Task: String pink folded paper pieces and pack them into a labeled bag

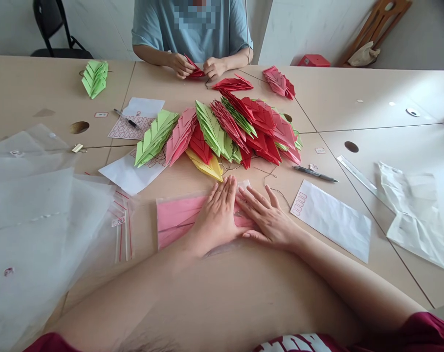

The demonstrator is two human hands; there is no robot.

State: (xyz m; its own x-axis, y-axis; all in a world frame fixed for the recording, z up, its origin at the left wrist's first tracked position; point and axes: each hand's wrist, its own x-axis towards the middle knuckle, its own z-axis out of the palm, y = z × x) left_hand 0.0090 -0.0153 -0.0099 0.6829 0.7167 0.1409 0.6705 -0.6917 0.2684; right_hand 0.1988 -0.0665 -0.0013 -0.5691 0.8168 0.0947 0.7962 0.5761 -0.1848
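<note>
My left hand point(216, 217) and my right hand point(269, 219) lie flat, side by side, on a clear plastic bag point(178, 220) holding pink folded paper. Neither hand grips it, and they hide the bag's middle. Just beyond my fingertips lies a large heap of red, pink, green and yellow folded paper strings point(222, 132). A dark thread point(271, 183) trails from the heap to the right of my hand. Across the table, a co-worker's hands point(192, 66) hold a small red folded paper piece point(195, 72).
Stacked clear plastic bags point(34, 210) cover the left side. To the right lie a white envelope point(330, 220), a pen point(315, 173), a ruler point(356, 178) and crumpled plastic point(414, 215). More folded paper bundles point(94, 78) point(278, 82) rest on the far table.
</note>
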